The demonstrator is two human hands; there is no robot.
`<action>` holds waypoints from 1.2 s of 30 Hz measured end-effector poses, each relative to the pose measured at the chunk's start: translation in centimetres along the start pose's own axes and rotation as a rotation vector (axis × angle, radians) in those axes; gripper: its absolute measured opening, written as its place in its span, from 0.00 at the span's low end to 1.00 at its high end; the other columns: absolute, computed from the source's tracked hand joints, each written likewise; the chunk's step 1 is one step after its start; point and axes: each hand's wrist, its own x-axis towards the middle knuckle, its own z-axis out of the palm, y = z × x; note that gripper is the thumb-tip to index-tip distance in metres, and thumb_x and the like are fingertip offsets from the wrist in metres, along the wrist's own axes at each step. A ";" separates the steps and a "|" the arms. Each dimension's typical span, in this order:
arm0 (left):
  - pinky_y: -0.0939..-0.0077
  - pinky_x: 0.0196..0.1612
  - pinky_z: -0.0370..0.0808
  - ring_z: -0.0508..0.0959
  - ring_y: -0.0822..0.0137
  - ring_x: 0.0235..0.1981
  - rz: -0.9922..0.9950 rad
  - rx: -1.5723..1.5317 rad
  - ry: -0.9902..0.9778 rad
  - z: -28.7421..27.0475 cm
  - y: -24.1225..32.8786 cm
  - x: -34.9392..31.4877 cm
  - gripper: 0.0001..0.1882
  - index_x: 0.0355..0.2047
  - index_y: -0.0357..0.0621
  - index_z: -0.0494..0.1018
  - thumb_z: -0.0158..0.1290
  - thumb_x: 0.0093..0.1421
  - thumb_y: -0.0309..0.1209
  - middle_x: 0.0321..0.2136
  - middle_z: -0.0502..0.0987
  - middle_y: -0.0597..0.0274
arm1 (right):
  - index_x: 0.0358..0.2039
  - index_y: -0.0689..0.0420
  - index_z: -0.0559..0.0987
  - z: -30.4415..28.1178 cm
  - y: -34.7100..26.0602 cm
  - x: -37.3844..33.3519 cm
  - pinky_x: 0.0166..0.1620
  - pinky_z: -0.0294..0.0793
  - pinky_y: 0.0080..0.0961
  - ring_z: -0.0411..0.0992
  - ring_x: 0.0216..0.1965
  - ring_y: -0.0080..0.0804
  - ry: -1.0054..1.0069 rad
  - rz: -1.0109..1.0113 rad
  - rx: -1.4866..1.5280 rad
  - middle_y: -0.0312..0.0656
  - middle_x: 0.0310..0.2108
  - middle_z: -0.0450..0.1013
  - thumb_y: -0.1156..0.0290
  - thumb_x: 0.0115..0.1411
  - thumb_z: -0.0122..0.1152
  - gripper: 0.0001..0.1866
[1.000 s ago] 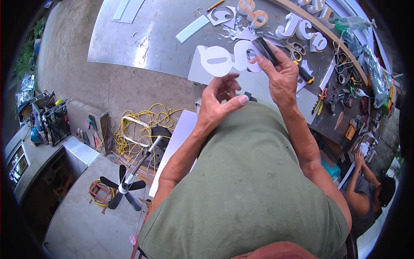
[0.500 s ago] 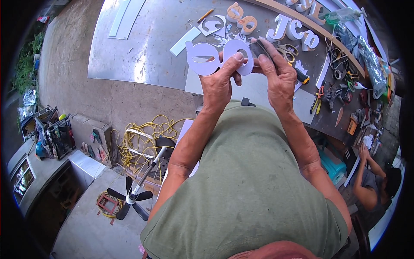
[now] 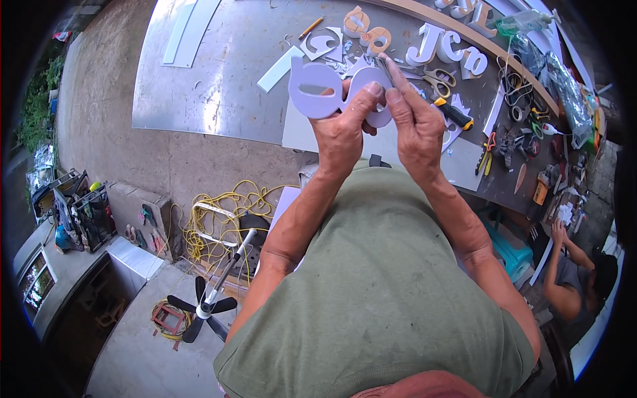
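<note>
My left hand (image 3: 340, 136) grips a flat white letter-shaped cutout (image 3: 306, 104) with rounded loops, its thumb pressed on the right-hand loop. Held against that loop's right edge is a thin dark flat sheet (image 3: 384, 64), pinched by my right hand (image 3: 418, 126). Its material is hard to make out, and my fingers cover most of it. Both hands are over the near edge of the metal-topped table (image 3: 179, 96). Just right of my right hand lie a yellow-and-black utility knife (image 3: 454, 114) and scissors (image 3: 439, 83).
White raised letters (image 3: 424, 45) stand at the back right, near tan-topped ones (image 3: 356, 21). Scraps and a pencil (image 3: 310, 27) lie beyond my hands. Pliers (image 3: 488, 154) and tools crowd the right side. Yellow cord (image 3: 245, 192) and a fan (image 3: 202, 308) are lower left; another person (image 3: 574, 282) works at right.
The cutout has tilted, showing its lower edge. My right hand has shifted slightly left and turned, with the dark sheet now edge-on against the right loop. The utility knife is more exposed.
</note>
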 end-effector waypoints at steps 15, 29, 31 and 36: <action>0.82 0.28 0.73 0.76 0.78 0.24 0.210 0.033 0.168 1.8 0.9 2.2 0.08 0.29 0.35 0.76 0.62 0.61 0.27 0.23 0.79 0.65 | 0.62 0.71 0.67 1.3 0.3 -0.8 0.51 0.76 0.32 0.76 0.54 0.48 0.069 -0.266 -0.183 0.62 0.56 0.71 0.78 0.68 0.51 0.23; 0.82 0.27 0.74 0.77 0.77 0.24 0.280 0.065 0.129 1.4 2.0 2.0 0.06 0.32 0.36 0.77 0.62 0.61 0.26 0.24 0.79 0.64 | 0.62 0.71 0.66 1.1 -1.5 0.4 0.47 0.77 0.30 0.77 0.52 0.48 0.027 -0.248 -0.166 0.61 0.57 0.71 0.81 0.67 0.50 0.23; 0.83 0.25 0.72 0.76 0.78 0.23 0.247 -0.003 0.144 1.2 2.2 2.3 0.05 0.31 0.37 0.77 0.62 0.60 0.25 0.24 0.79 0.63 | 0.62 0.71 0.67 1.2 -1.0 -0.6 0.47 0.78 0.31 0.78 0.51 0.48 0.004 -0.209 -0.169 0.60 0.57 0.71 0.81 0.67 0.50 0.23; 0.82 0.29 0.74 0.77 0.77 0.24 0.332 0.113 0.083 0.4 1.7 1.4 0.07 0.32 0.35 0.77 0.61 0.62 0.27 0.23 0.79 0.64 | 0.63 0.71 0.66 1.5 -1.8 0.6 0.51 0.77 0.32 0.74 0.56 0.48 0.018 -0.227 -0.186 0.61 0.59 0.68 0.81 0.67 0.51 0.24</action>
